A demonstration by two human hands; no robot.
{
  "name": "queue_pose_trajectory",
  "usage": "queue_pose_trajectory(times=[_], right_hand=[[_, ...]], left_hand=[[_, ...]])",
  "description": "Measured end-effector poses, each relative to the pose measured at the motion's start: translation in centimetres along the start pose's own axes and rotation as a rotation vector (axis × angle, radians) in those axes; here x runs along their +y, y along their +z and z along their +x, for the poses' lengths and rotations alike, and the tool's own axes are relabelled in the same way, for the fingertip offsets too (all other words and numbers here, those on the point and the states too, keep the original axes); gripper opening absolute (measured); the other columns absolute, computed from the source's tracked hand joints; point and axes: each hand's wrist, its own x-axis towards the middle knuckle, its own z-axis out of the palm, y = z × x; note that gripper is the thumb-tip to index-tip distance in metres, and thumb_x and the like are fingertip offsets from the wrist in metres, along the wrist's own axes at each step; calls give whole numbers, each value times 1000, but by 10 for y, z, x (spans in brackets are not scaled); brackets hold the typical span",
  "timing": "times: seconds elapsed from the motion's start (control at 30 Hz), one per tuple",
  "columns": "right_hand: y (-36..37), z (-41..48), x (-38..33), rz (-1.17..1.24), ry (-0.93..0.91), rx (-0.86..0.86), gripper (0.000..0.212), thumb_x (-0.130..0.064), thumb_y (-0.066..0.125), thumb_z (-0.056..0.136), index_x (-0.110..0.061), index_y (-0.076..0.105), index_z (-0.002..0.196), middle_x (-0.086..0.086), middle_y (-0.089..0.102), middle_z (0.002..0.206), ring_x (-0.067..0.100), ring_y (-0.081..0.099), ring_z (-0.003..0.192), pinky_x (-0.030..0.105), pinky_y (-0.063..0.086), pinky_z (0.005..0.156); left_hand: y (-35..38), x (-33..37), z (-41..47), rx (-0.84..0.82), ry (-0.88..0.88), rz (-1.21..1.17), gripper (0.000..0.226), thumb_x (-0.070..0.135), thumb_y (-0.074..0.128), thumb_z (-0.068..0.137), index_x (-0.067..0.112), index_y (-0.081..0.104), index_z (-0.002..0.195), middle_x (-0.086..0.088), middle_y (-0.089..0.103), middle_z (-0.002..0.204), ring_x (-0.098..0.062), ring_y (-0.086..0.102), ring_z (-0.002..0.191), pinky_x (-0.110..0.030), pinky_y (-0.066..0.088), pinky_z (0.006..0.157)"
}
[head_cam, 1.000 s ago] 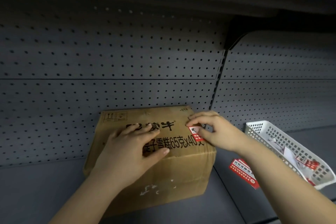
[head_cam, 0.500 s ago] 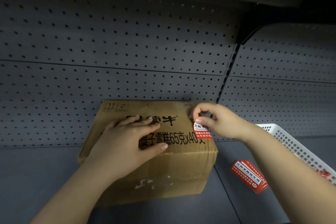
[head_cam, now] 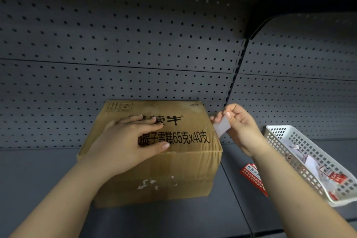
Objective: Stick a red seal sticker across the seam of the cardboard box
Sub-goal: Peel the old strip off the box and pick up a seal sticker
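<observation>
- Pegboard back wall [head_cam: 135,44] runs the full width right behind the cardboard box [head_cam: 164,176]; box's rear edge sits against it, no room back there.
- Shelf deck [head_cam: 38,179] is open to the left of the box and in front of it. On the right, only a narrow strip between box and white basket [head_cam: 301,160].
- Box top faces up, black print across it, front top edge just under my thumb.
- My left hand [head_cam: 133,141] lies flat on the box top, fingers spread, palm pressing down, gripping nothing.
- Basket is tilted, sits at the right edge of the shelf, holds loose red and white slips.
- Red sticker sheets [head_cam: 251,177] lie flat on the deck between box and basket, partly under my right forearm.
- My right hand [head_cam: 241,127] is off the box's top right corner, thumb and forefinger pinched on a small slip [head_cam: 222,127].
- The slip shows only its white side to me, hangs down from the pinch, just beside the box's right edge; cannot tell whether it touches it.
</observation>
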Motion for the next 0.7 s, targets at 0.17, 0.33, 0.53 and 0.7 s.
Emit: queue_pose_trajectory(times=[0.17, 0.33, 0.53, 0.7], right_hand=[[5, -11, 17, 259, 13, 215, 14, -18, 50, 95, -16, 54, 81, 3, 62, 71, 25, 62, 84, 43, 52, 89], [7, -20, 28, 414, 23, 304, 23, -7, 38, 99, -14, 53, 83, 5, 59, 72, 25, 58, 84, 48, 47, 99], [2, -27, 37, 536, 40, 336, 21, -8, 41, 97, -14, 55, 82, 5, 59, 74, 26, 56, 83, 49, 44, 99], [4, -33, 50, 672, 71, 415, 15, -5, 47, 92, -12, 54, 81, 4, 58, 73, 24, 54, 81, 45, 38, 100]], left_hand=[[-2, 3, -2, -11, -2, 7, 77, 89, 24, 66, 54, 42, 131, 31, 30, 146, 2, 20, 138, -40, 16, 111], [-4, 3, -2, -30, -13, -23, 73, 89, 31, 67, 54, 43, 130, 31, 32, 146, 0, 21, 138, -42, 14, 112], [-6, 4, -1, -32, -21, -73, 68, 84, 39, 67, 54, 46, 128, 31, 35, 144, -1, 25, 137, -44, 14, 115], [-6, 2, -1, -40, -32, -112, 70, 86, 41, 64, 54, 48, 126, 31, 37, 142, -1, 27, 136, -46, 14, 116]])
